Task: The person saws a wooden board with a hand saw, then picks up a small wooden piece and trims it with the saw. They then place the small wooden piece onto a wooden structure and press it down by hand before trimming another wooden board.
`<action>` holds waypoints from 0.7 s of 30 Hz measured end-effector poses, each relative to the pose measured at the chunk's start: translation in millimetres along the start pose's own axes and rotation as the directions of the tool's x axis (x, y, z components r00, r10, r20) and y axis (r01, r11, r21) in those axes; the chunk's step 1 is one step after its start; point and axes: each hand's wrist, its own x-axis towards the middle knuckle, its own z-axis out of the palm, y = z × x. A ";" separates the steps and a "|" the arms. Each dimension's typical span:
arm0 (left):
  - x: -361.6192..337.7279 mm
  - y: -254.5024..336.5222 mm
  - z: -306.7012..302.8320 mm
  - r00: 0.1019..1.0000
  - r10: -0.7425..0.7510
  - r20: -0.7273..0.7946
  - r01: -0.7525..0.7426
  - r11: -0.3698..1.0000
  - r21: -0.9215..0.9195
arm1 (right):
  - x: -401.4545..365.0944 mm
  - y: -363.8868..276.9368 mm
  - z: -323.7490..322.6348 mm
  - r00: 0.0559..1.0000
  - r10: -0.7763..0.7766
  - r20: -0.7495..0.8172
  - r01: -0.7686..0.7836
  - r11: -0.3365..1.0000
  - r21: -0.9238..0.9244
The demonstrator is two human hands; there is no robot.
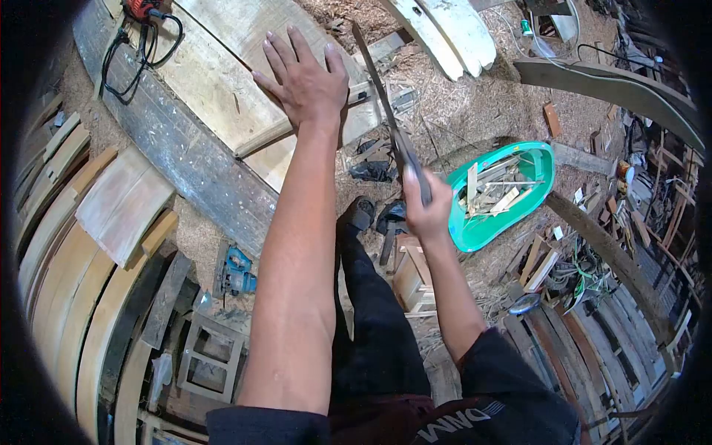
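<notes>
My left hand (305,83) lies flat with fingers spread on a pale wooden board (215,81). Under its heel, a narrow wood strip (263,137) runs crosswise over the board, out past the board's right edge. My right hand (429,204) is wrapped round the lower end of a long, narrow, dark-bladed hand tool (386,100). The blade points up and away, just right of the board's end, and is seen nearly edge-on, so I cannot tell its exact kind.
A green plastic tub (545,174) of wood scraps stands on the sawdust-covered floor at right. A red power tool (141,9) with a black cord rests at the upper left. Below the paint-spotted plank (185,167) sits a blue power tool (239,271). Stacked timber (81,289) fills the left.
</notes>
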 end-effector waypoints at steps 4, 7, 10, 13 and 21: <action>7.5 2.1 2.1 1.000 -0.001 -0.014 0.001 1.000 -0.006 | -56.5 17.3 -18.6 0.998 -0.037 -0.045 0.039 0.998 0.050; 2.5 1.0 1.1 1.000 0.003 -0.006 -0.003 1.000 0.000 | -31.4 19.4 -9.7 1.000 0.006 -0.017 -0.005 1.000 0.016; -3.0 -1.6 0.7 1.000 0.000 0.009 0.000 1.000 0.006 | 0.8 11.4 6.0 1.000 0.016 0.013 -0.016 1.000 -0.015; -1.6 0.4 0.9 1.000 0.012 0.013 -0.012 1.000 0.000 | -48.1 16.8 -10.9 1.000 0.008 -0.015 -0.007 0.999 0.033; 0.2 -1.4 2.7 1.000 0.013 -0.005 -0.013 1.000 0.016 | -0.9 13.5 5.9 1.000 0.017 0.008 -0.017 1.000 0.016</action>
